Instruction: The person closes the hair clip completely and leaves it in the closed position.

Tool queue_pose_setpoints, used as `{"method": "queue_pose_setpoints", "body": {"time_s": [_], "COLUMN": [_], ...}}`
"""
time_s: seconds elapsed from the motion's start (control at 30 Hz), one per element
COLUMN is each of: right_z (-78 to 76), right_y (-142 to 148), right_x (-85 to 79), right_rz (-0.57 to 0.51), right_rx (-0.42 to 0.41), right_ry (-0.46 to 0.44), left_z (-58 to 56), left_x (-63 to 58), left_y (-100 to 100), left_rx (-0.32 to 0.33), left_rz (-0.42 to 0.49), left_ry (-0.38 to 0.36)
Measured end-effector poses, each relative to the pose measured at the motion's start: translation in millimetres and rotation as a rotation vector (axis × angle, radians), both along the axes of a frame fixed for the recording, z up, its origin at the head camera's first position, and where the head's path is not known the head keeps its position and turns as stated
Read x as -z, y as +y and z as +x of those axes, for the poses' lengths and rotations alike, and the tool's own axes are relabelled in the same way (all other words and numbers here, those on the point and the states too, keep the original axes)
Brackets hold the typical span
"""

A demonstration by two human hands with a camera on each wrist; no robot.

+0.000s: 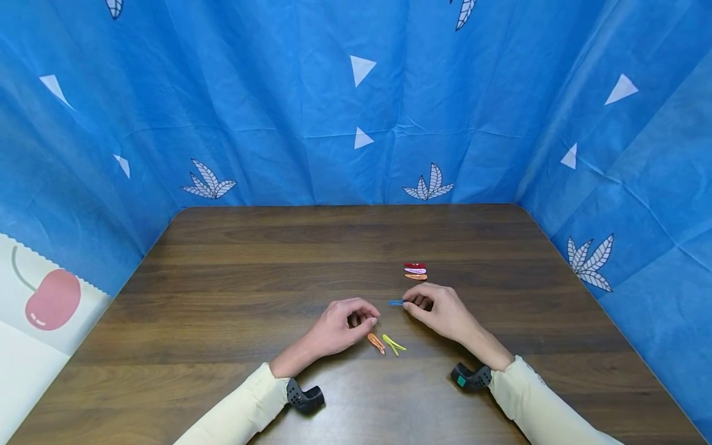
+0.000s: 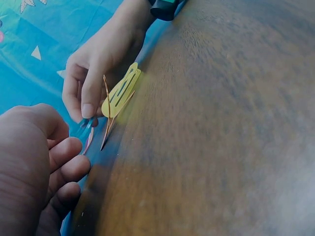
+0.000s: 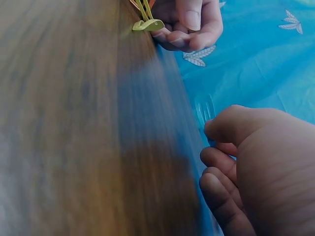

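Observation:
Between thumb and fingertips, my right hand (image 1: 443,311) pinches one end of a blue snap hair clip (image 1: 395,303), whose other end points left toward the left hand. My left hand (image 1: 340,326) hovers near the table with its fingers loosely curled; nothing shows in its grasp. Just below its fingertips lie an orange hair clip (image 1: 376,343) and a yellow hair clip (image 1: 394,345), both sprung apart. The yellow clip (image 2: 120,93) stands beyond the orange one in the left wrist view. The right wrist view shows the blue clip (image 3: 204,109) sticking out past the right thumb.
Behind the right hand, a red clip (image 1: 415,266), a pink clip (image 1: 415,271) and another orange clip (image 1: 416,277) lie stacked in a neat column. The wooden table (image 1: 250,278) is bordered by a blue patterned curtain (image 1: 311,93).

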State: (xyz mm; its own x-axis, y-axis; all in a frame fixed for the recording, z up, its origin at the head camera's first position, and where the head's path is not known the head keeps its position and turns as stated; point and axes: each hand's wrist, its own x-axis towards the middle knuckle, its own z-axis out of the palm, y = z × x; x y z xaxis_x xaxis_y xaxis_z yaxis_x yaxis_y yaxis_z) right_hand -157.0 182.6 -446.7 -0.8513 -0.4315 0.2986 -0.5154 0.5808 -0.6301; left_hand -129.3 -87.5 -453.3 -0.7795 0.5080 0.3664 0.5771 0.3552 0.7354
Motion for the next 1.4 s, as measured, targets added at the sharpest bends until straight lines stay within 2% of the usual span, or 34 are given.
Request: {"method": "queue_pose_setpoints", "body": {"time_s": [0.77, 1.4], "right_z": [15.9, 22.4], "right_y": [-9, -16], "right_x": [-6.2, -8.1], "right_rz": [-0.026, -0.049], "right_rx": [-0.077, -0.133], "right_ry": [0.079, 0.063], "left_z": [0.9, 1.7], "left_x": [-2.0, -4.1], "left_y": [0, -1], "left_rx": [-0.018, -0.015], "left_rz": [0.025, 0.013], "left_ry": [-0.025, -0.040]}}
